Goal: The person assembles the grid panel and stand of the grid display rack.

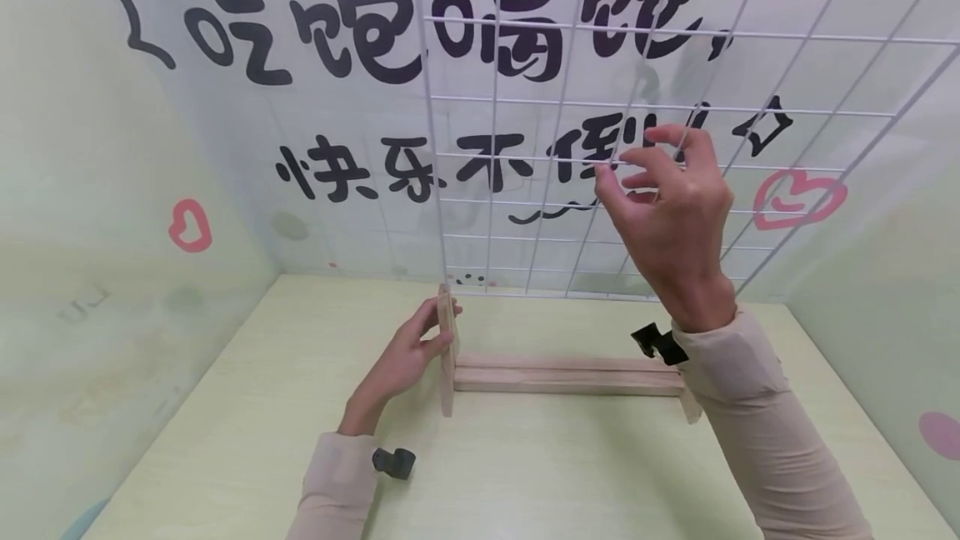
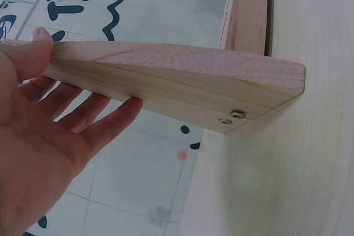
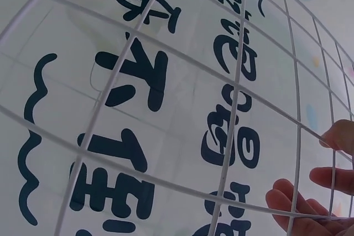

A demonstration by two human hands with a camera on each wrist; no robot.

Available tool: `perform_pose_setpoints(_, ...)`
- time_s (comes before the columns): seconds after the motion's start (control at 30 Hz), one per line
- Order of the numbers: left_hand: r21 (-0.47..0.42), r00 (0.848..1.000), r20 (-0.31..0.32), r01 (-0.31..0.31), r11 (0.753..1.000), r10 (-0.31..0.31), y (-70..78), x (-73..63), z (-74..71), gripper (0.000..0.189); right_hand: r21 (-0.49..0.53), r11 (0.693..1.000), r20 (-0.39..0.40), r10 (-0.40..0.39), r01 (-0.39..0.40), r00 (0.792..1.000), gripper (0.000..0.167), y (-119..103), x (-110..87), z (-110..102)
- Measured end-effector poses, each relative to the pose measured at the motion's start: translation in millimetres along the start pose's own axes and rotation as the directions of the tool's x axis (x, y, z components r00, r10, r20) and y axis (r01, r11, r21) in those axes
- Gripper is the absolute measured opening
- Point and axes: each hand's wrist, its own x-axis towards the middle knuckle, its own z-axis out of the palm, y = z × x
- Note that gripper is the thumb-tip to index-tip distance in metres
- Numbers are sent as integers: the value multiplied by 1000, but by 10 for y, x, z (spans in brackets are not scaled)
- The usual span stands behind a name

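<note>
In the head view my left hand [image 1: 408, 352] holds the upright end board of a low wooden rack [image 1: 570, 382] standing on the table. The left wrist view shows the thumb over the edge of the end board [image 2: 182, 78] and the fingers along its outer face, where two screw heads [image 2: 238, 114] show. My right hand [image 1: 675, 215] is raised at a white wire grid panel [image 1: 525, 98] that slants above the rack. Its thumb and curled fingers grip the wires, with fingertips [image 3: 285, 192] behind them in the right wrist view.
A pale table [image 1: 525, 465] lies under the rack. Light walls enclose it at the back and sides, and the back wall carries large dark characters [image 1: 360, 32]. Pink hearts [image 1: 190, 225] are drawn on the walls. A black wrist mount [image 1: 395, 463] sits at each cuff.
</note>
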Motion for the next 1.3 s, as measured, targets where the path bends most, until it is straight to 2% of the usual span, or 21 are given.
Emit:
perform_pose_setpoints(0.7,-23,1000,22,6,1000,-6,-8,-23,-8,43,0,1000,48,-5,5,999,34,48,-93,100)
perform_pose_setpoints(0.93,-31,1000,11,-12,999,13,7,-4,15,46,28,997,53,65,-66,996,31,39,-104,138)
perform_pose_setpoints(1.13,24,1000,4,8,1000,-8,102,-38,18,48,5,998,70,57,-58,996,32,61,-134,163)
perform_pose_setpoints(1.23,63,1000,-10,-21,998,22,230,-21,-19,51,4,999,73,53,-54,996,32,70,-149,172)
perform_pose_setpoints(1.3,68,997,-37,-61,996,63,356,13,-59,51,5,999,74,52,-52,996,32,73,-157,175)
